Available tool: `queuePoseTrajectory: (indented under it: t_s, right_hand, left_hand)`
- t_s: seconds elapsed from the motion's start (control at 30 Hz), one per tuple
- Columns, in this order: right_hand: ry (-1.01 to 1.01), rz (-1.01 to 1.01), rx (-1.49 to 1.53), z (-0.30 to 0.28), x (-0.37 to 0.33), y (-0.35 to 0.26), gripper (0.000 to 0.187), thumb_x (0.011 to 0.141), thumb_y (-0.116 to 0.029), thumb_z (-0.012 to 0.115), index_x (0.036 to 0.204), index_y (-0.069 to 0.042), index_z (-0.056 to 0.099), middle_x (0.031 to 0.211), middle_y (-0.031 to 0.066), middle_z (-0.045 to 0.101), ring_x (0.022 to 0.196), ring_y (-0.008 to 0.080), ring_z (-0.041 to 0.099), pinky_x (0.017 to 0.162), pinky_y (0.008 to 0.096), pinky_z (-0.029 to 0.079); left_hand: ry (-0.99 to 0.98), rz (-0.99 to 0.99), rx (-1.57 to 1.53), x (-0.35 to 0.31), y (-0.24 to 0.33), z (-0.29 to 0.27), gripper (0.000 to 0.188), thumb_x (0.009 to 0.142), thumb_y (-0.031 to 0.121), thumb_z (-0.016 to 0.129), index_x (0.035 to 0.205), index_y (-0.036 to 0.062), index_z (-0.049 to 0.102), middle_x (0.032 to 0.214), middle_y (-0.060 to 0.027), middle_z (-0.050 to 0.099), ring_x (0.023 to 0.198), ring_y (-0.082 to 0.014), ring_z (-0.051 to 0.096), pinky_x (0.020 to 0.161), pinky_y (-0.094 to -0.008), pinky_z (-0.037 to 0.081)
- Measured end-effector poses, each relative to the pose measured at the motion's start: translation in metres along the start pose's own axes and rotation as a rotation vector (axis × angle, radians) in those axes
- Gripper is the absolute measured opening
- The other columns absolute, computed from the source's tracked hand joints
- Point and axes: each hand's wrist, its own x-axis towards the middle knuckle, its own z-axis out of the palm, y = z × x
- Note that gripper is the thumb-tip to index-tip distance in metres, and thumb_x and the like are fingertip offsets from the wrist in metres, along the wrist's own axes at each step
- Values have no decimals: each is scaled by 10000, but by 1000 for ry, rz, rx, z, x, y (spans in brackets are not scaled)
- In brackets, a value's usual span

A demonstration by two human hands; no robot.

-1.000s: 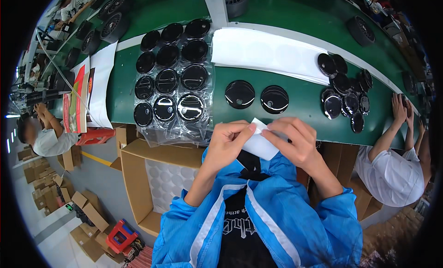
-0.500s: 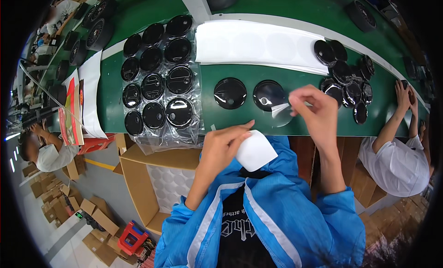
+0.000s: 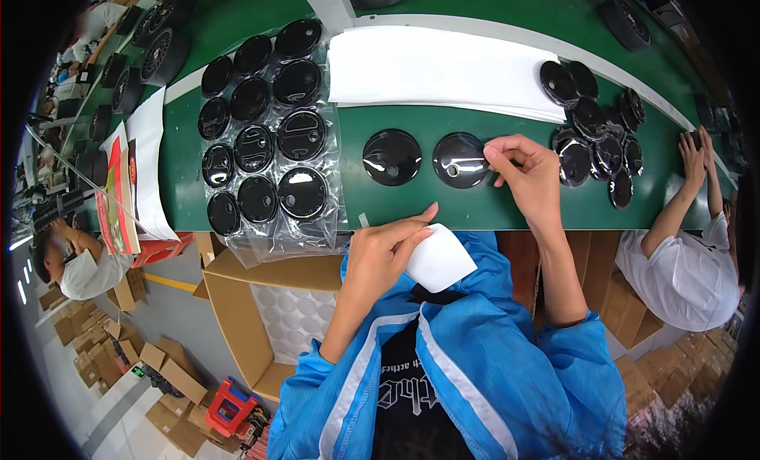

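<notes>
My left hand [image 3: 380,250] is closed on a small white sheet of backing paper [image 3: 440,259], held in front of the table edge. On the green table two glossy black round caps lie side by side, the left cap [image 3: 392,157] untouched by either hand. Over the right cap [image 3: 461,161] lies a clear film that is hard to make out against the black. My right hand [image 3: 529,175] pinches at that cap's right rim, where the film's edge appears to be between thumb and forefinger.
Rows of black caps [image 3: 257,150] lie on plastic wrap to the left. White sheets [image 3: 443,68] lie behind. A pile of black caps [image 3: 590,119] sits at right, near a co-worker's hands [image 3: 695,159]. Below the table stands an open carton [image 3: 229,325].
My right hand has moved left and slightly up, bringing the clear film from the cap's lower right onto the cap. My left hand stays nearly still with the white paper.
</notes>
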Motion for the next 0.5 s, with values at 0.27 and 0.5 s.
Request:
queuePoseTrajectory:
  t_s: [0.27,0.5]
  right_hand:
    - [2,2,-43,-1,1,1,105,1016,-65,796,1066,27,801,978,37,787,829,65,690,630,234,549]
    - [54,-129,-185,1,-7,-6,249,996,-57,811,1230,23,784,1023,49,776,863,89,701,676,233,575]
  left_hand:
    - [-92,-110,24,3,12,-6,188,1012,96,752,1147,-15,822,1258,-90,824,1050,-270,827,890,-348,645]
    - [-14,-24,-15,0,3,1,208,1004,181,799,1170,64,846,1122,-81,843,764,-250,775,703,-339,601]
